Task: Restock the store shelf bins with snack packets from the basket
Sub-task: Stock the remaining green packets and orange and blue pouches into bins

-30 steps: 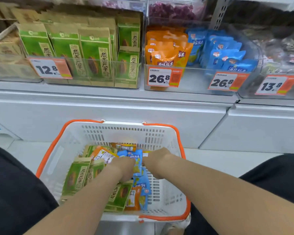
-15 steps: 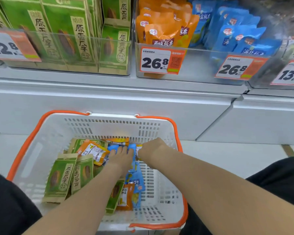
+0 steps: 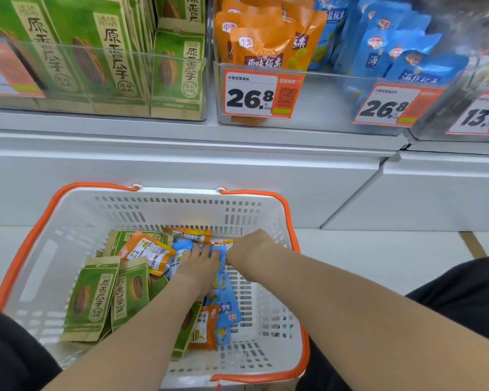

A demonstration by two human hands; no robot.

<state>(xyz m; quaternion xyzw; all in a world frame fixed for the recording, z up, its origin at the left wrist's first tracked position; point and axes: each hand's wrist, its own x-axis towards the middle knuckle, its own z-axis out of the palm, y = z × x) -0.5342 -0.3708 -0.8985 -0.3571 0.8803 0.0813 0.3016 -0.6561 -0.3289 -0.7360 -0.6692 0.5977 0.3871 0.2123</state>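
Note:
A white basket (image 3: 153,210) with orange handles stands on the floor below the shelf. Green seed packets (image 3: 92,297), orange packets (image 3: 148,251) and blue packets (image 3: 226,306) lie inside it. My left hand (image 3: 199,262) reaches into the middle of the basket, its fingers curled over a blue packet (image 3: 222,256). My right hand (image 3: 251,244) is beside it near the far right wall, knuckles up and fingers curled down onto the same packets; its fingertips are hidden. On the shelf above are clear bins of green packets (image 3: 110,60), orange packets (image 3: 263,43) and blue packets (image 3: 395,52).
Price tags marked 26.8 (image 3: 251,94) hang on the bin fronts. A white shelf base (image 3: 181,170) stands right behind the basket. My dark-clothed knees (image 3: 463,300) flank the basket. Pale floor (image 3: 364,258) lies to the right.
My view has moved closer to the shelf and basket. Both hands have slid a little toward the far side of the basket, staying together on the blue packets.

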